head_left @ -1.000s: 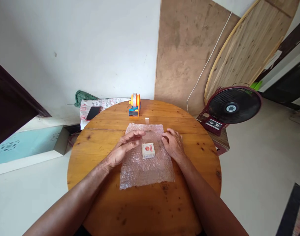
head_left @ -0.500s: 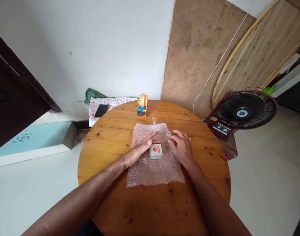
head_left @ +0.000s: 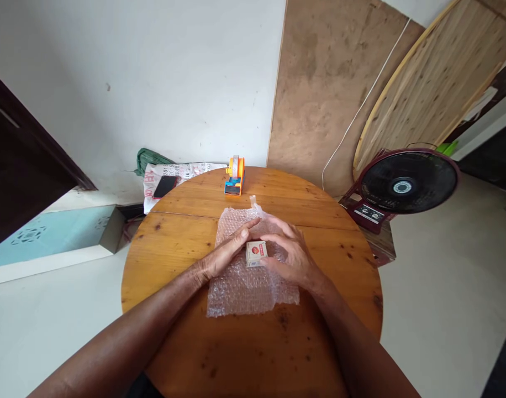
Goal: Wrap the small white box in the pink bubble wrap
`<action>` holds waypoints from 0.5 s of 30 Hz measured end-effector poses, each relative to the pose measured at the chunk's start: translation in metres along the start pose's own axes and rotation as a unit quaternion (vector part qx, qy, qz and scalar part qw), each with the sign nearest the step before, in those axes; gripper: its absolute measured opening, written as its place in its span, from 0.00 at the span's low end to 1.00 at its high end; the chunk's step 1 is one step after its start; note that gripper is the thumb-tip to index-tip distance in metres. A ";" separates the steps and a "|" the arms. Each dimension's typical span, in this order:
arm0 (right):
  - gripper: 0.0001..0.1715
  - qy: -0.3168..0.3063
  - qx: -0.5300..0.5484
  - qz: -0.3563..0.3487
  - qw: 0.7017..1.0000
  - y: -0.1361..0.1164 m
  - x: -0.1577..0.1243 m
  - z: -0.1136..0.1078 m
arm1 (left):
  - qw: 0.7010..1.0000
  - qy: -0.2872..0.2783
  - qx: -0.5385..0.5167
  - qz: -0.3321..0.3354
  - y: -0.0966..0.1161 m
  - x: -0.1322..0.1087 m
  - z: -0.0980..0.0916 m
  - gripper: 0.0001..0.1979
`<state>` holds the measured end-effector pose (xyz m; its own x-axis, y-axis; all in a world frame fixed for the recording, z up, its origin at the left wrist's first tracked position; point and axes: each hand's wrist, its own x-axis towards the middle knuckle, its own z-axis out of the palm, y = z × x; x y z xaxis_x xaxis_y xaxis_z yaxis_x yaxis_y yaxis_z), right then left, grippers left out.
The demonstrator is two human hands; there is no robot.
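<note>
A small pale cardboard box (head_left: 257,253) with a red-and-white label lies on a sheet of bubble wrap (head_left: 240,293). My left hand (head_left: 231,247) rests along the box's left side, fingers straight and thumb up, close against it. From the right, my right hand (head_left: 292,255) holds the sheet's right side, which is lifted and bent toward the box. Its thumb and fingertips reach the box's right edge, and the hand hides part of the wrap. A short strip of clear tape (head_left: 253,202) sticks out at the sheet's far edge.
An orange and blue tape dispenser (head_left: 235,177) stands at the far edge of the round wooden table (head_left: 319,326). Beyond the table's left edge, a dark phone (head_left: 165,187) lies on a printed white sack (head_left: 150,182). A fan (head_left: 402,187) stands at the right.
My right hand has moved left to the box, bringing the right side of the bubble wrap up and inward. My left hand stays beside the box. The view has shifted slightly.
</note>
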<state>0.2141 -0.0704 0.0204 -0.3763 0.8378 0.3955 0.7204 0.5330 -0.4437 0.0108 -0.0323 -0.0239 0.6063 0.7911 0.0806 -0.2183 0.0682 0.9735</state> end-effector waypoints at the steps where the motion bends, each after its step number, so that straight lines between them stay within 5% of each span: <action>1: 0.27 -0.020 -0.008 0.002 1.000 -0.002 0.000 0.000 | 1.000 -0.001 -0.016 -0.006 0.000 0.000 0.000 0.35; 4: 0.34 -0.059 -0.031 0.007 0.998 -0.004 0.001 0.002 | 0.998 -0.014 -0.056 -0.009 -0.001 0.002 0.000 0.35; 7: 0.26 -0.058 -0.032 0.008 0.998 -0.005 0.000 0.004 | 0.997 -0.036 -0.066 0.002 0.001 0.002 0.002 0.36; 15: 0.15 0.065 0.068 0.123 0.988 -0.004 -0.003 -0.022 | 0.996 -0.038 0.073 0.022 0.010 -0.005 0.005 0.36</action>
<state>0.2253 -0.0771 0.0386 -0.1148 0.9265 0.3583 0.6919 0.3334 -0.6405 0.0093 -0.0386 -0.0138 0.6564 0.7425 0.1339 -0.1354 -0.0587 0.9891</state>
